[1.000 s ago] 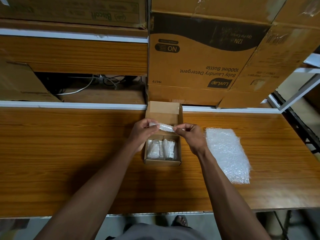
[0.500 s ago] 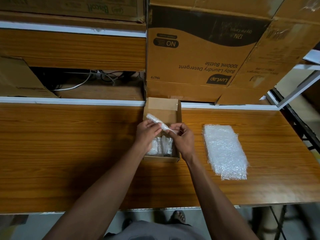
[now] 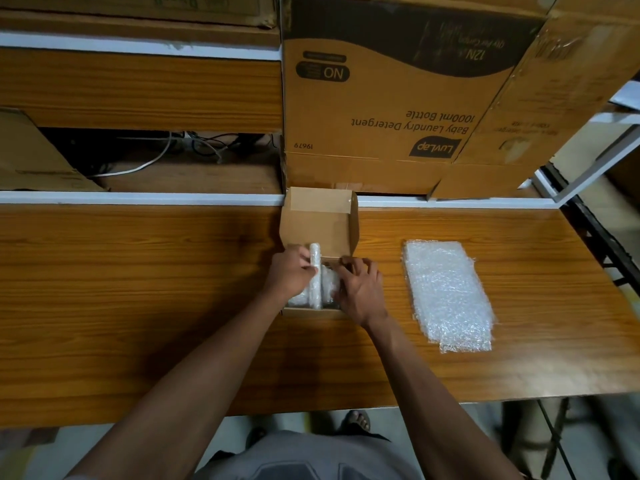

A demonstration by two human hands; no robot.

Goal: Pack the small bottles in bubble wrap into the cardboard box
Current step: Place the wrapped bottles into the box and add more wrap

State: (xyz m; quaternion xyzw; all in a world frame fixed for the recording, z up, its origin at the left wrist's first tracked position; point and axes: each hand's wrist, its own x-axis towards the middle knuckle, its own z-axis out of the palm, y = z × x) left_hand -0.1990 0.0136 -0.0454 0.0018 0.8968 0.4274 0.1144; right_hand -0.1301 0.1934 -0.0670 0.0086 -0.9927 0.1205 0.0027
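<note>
1. Now the left hand is gripping a bubble-wrapped bottle, holding it lengthwise over the open cardboard box on the wooden table.
2. Beside it, the right hand is curling its fingers onto the wrapped bottles lying inside the box.
3. Right of the box, spare bubble wrap is lying flat.

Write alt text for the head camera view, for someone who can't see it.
Two hands lower a wrapped bottle into a small cardboard box on a wooden table; the left hand grips it. Spare bubble wrap lies to the right.
</note>
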